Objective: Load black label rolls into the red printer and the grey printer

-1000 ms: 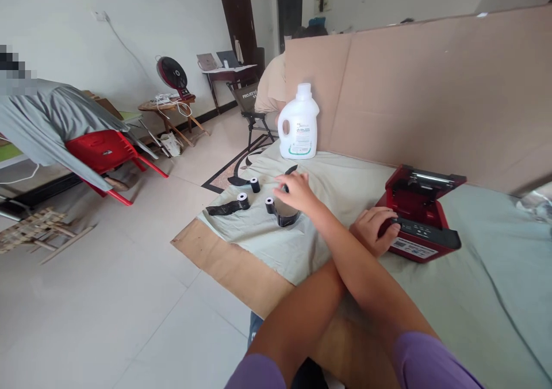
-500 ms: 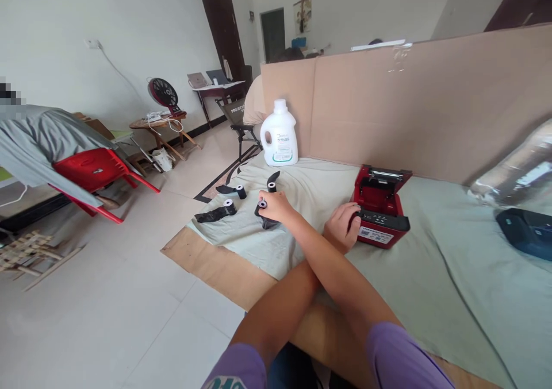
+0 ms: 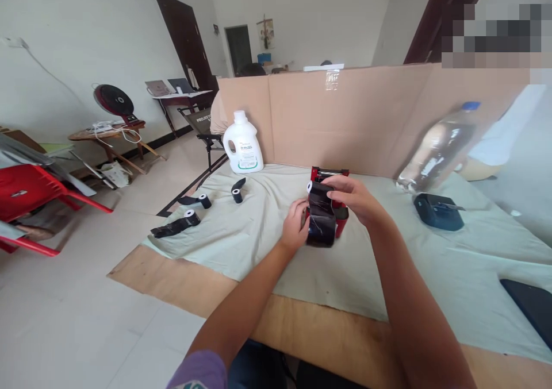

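My right hand (image 3: 356, 199) pinches a roll of black paper (image 3: 321, 193) with a white core end. It holds the roll over the open red receipt printer (image 3: 342, 219). A loose black strip (image 3: 321, 231) hangs from the roll down the printer's front, covering much of it. My left hand (image 3: 296, 225) grips the printer's left side, its fingers closed and partly hidden by the strip. On the cloth to the left lie more black paper rolls: one with a long tail (image 3: 192, 216), another beside it (image 3: 204, 200) and a third (image 3: 237, 195).
A white detergent jug (image 3: 244, 147) stands at the back left before a cardboard screen (image 3: 328, 119). To the right are a blue-capped plastic bottle (image 3: 435, 147), a dark blue device (image 3: 439, 212) and a black flat object (image 3: 528, 308). Pale cloth (image 3: 267, 234) covers the wooden board (image 3: 181, 271).
My right hand has brought a black roll from the left cloth to above the printer, and my arms are uncrossed. My left hand stays at the printer. The view has turned right.
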`<state>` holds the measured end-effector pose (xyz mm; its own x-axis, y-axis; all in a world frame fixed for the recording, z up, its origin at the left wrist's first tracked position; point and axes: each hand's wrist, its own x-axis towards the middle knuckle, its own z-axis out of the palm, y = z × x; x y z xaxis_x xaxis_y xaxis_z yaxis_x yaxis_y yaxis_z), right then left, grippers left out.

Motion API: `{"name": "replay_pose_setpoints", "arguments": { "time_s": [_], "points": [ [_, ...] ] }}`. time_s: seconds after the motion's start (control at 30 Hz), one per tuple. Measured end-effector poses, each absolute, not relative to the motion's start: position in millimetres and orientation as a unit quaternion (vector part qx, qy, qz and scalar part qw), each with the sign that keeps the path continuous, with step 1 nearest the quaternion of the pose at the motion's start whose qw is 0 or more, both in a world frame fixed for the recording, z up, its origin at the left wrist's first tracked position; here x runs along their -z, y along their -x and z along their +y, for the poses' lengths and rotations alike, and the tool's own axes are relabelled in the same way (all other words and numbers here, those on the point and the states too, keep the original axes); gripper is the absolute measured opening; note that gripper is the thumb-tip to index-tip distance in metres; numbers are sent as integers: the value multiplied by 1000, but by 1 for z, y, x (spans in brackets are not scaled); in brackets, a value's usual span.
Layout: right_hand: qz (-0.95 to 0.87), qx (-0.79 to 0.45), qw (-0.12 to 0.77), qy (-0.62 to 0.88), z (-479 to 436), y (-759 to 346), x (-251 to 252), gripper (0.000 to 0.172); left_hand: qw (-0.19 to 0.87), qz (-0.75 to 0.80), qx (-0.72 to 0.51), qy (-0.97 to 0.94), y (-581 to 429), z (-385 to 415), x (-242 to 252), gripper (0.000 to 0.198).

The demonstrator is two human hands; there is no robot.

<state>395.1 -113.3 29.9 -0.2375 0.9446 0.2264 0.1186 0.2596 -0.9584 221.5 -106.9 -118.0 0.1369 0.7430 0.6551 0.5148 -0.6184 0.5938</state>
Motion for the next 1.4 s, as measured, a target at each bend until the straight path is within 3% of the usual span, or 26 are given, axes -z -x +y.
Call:
{"name": "replay_pose_setpoints", "arguments": {
  "time_s": [0.23,0.53,0.8,0.97,1.07,1.2,1.4],
  "points": [
    [-655,-298,393,573,-66,-419,26,19,37,392,-459,-797,-219,-114,115,53],
    [-691,-151,334,623,-45,-421,57,25,-15,395,-421,-817,-220,-114,116,45],
    [-668,-139,314,660,-41,-416,60,32,-29,392,-436,-810,-223,-113,114,51],
    [-590,-128,451,657,-41,-422,60,19,-26,407,-424,-809,-223,-114,114,55],
    [-520,-136,565,626,-35,-424,59,35,-31,409,-423,-808,-225,-115,115,56],
    [-488,-270,638,531,-32,-422,53,51,-36,405,-431,-805,-226,-115,116,58],
    [-516,-249,643,508,-44,-423,72,26,-38,400,-437,-804,-224,-114,116,55]
  ]
}}
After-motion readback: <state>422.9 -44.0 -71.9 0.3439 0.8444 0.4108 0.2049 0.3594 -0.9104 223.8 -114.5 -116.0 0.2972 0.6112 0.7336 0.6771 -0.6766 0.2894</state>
